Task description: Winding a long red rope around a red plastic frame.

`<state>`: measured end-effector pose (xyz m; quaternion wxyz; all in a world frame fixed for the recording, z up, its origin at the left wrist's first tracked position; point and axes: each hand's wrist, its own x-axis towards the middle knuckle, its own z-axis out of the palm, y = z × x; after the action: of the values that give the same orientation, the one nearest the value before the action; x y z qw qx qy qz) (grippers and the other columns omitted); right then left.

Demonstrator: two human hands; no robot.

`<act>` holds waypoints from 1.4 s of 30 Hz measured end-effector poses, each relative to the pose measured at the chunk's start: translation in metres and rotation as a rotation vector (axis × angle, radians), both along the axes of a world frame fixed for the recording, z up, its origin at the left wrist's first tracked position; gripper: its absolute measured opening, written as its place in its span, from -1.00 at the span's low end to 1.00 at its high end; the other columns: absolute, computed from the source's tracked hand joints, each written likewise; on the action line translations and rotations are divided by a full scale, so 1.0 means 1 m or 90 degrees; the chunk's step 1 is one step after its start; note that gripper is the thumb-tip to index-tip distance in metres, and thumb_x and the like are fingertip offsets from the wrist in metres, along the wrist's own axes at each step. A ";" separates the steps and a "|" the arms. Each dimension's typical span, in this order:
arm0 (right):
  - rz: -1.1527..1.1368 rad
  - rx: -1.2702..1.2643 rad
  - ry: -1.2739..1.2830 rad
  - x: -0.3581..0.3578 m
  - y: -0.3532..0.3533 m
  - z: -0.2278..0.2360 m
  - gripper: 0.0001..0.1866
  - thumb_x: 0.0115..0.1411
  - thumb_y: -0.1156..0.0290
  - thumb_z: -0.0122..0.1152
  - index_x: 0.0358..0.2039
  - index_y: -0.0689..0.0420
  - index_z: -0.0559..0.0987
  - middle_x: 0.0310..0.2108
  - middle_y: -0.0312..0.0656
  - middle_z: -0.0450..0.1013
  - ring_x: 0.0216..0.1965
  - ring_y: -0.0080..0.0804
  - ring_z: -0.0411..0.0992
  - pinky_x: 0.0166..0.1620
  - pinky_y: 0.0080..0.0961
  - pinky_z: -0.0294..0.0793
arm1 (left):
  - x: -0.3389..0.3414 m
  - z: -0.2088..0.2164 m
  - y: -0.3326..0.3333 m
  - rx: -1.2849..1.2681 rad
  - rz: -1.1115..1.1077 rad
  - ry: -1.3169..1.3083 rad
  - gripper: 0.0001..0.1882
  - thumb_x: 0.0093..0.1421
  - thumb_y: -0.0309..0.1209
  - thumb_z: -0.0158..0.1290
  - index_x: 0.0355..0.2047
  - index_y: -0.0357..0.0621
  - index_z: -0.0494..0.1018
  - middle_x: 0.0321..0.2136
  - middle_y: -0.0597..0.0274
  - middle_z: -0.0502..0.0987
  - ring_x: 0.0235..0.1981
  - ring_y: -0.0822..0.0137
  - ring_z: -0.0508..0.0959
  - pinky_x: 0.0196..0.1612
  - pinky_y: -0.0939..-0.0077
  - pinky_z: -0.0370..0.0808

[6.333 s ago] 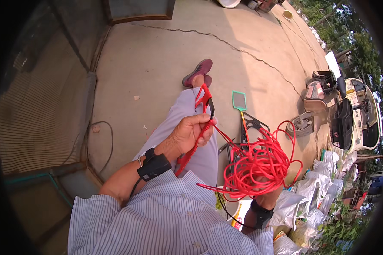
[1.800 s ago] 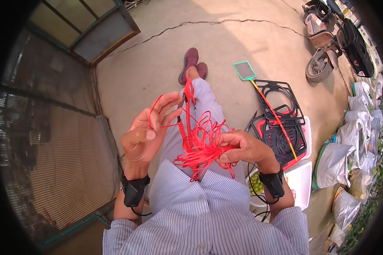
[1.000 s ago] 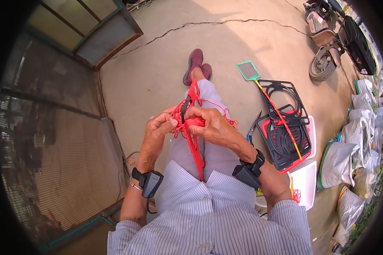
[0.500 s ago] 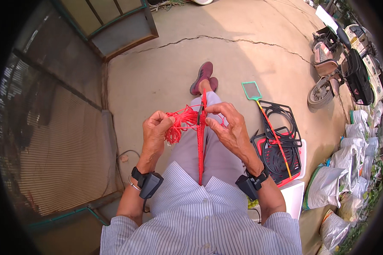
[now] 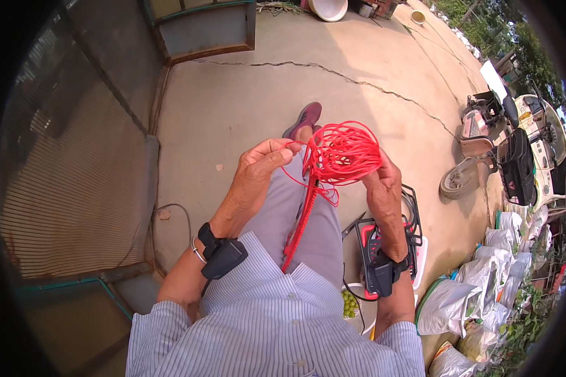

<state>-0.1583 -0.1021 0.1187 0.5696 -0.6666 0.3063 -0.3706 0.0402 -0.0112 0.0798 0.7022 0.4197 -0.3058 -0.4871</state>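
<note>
A loose bundle of thin red cord (image 5: 346, 154) is gripped at its right side by my right hand (image 5: 385, 188), its fingers partly hidden behind the coils. Opposite it, my left hand (image 5: 265, 162) pinches a single strand of the same cord between thumb and fingers. From beneath the bundle a long, narrow red piece (image 5: 300, 227) with a ridged edge slants down across my lap between my thighs. Some loops of cord dangle beside its upper end. What the narrow piece is, I cannot tell.
To my right stand a black-and-red plastic rack (image 5: 366, 237) and a white bucket with green fruit (image 5: 351, 304). White sacks (image 5: 453, 308) line the right side, below parked scooters (image 5: 484, 135). A ribbed screen wall (image 5: 69, 201) is at left. Cracked concrete (image 5: 233, 100) lies ahead.
The cord bundle has passed from my left hand to my right, across the narrow red piece. My left hand now holds one strand. The view has turned somewhat.
</note>
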 end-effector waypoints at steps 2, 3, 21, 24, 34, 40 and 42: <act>-0.050 0.112 -0.266 -0.049 -0.023 -0.002 -0.69 0.29 0.38 -0.01 -0.03 0.28 0.43 -0.16 -0.13 0.48 -0.17 -0.33 0.44 -0.05 -0.39 0.41 | -0.007 0.000 -0.005 0.013 -0.014 -0.018 -0.80 0.20 -0.28 0.05 -0.40 -0.17 0.45 -0.23 0.22 0.52 -0.19 0.48 0.42 -0.04 0.55 0.34; -0.061 0.160 -0.392 -0.075 -0.036 -0.002 -0.76 0.29 0.35 -0.02 -0.13 0.24 0.45 -0.22 -0.12 0.47 -0.19 -0.31 0.41 -0.08 -0.36 0.38 | -0.010 -0.001 -0.007 0.028 -0.035 -0.047 -0.75 0.23 -0.23 0.03 -0.35 -0.18 0.47 -0.21 0.21 0.52 -0.17 0.47 0.43 -0.03 0.52 0.34; -0.208 0.480 -0.360 -0.160 -0.015 -0.091 -0.83 0.32 0.38 -0.03 -0.39 0.14 0.44 -0.81 -0.45 0.07 -0.81 -0.67 0.02 -0.76 -0.67 -0.01 | -0.052 -0.053 0.025 0.103 -0.172 0.178 -0.68 0.24 -0.39 0.02 -0.10 -0.41 0.44 -0.32 0.21 0.54 -0.28 0.46 0.50 -0.15 0.58 0.45; -0.049 0.528 -0.332 -0.084 0.006 -0.093 -0.76 0.26 0.35 0.06 -0.08 0.14 0.47 -0.79 -0.46 0.12 -0.79 -0.66 0.09 -0.75 -0.68 0.07 | -0.054 -0.059 0.022 0.119 -0.180 0.171 -0.70 0.22 -0.41 0.03 -0.10 -0.38 0.44 -0.30 0.19 0.54 -0.27 0.45 0.51 -0.12 0.57 0.45; -0.027 0.494 -0.052 -0.038 0.030 -0.099 -0.86 0.24 0.36 0.11 -0.36 0.17 0.48 -0.72 -0.42 0.24 -0.77 -0.72 0.14 -0.73 -0.72 0.16 | -0.066 -0.052 0.015 0.141 -0.165 0.068 -0.67 0.19 -0.38 0.05 -0.09 -0.33 0.42 -0.25 0.27 0.51 -0.23 0.51 0.49 -0.14 0.61 0.43; -0.134 0.461 -0.165 -0.107 0.035 -0.073 -0.72 0.22 0.29 0.08 -0.57 0.17 0.45 -0.84 -0.39 0.13 -0.84 -0.60 0.09 -0.77 -0.63 0.09 | -0.078 -0.057 0.006 0.128 -0.299 0.400 -0.65 0.27 -0.33 -0.04 -0.02 -0.31 0.36 -0.37 0.18 0.51 -0.40 0.40 0.52 -0.32 0.57 0.44; -0.163 0.454 -0.094 -0.118 0.042 -0.079 -0.72 0.19 0.31 0.09 -0.60 0.18 0.44 -0.84 -0.37 0.15 -0.85 -0.59 0.09 -0.77 -0.63 0.08 | -0.079 -0.055 -0.001 0.145 -0.320 0.347 -0.64 0.29 -0.30 -0.07 -0.01 -0.31 0.35 -0.42 0.16 0.51 -0.47 0.40 0.50 -0.39 0.56 0.42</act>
<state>-0.2759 -0.0599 0.0401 0.7354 -0.3545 0.4549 -0.3559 -0.0389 -0.0122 0.0245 0.5655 0.2624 -0.1452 -0.7683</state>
